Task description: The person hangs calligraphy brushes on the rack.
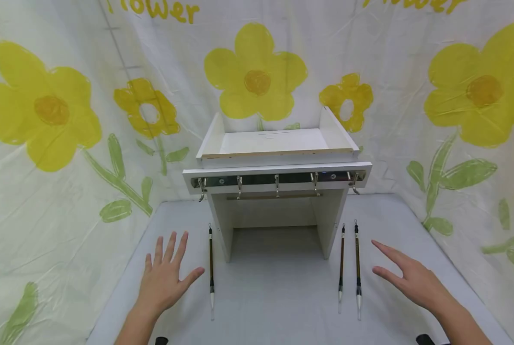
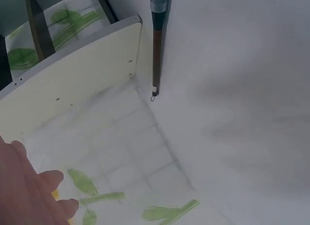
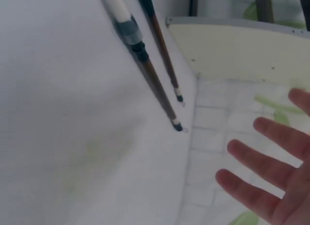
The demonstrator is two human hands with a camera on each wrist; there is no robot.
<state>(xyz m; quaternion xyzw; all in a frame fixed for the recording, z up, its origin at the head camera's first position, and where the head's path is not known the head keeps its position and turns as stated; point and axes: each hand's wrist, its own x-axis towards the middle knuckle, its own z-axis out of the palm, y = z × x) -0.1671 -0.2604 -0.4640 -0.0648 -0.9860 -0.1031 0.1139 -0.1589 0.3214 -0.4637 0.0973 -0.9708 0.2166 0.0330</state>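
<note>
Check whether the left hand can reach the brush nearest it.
Probably yes: the left hand is empty, the brush lies just to its right on the table, and nothing shows between them; the shelf stands on the brush's other side.

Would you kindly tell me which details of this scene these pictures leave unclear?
Dark object beside the left forearm: head view, cut off by the bottom edge.
Upper-right yellow writing: head view, cut off by the top edge.
Any fine lettering on the rightmost brush: too small in the head view, blurred in the right wrist view.
</note>
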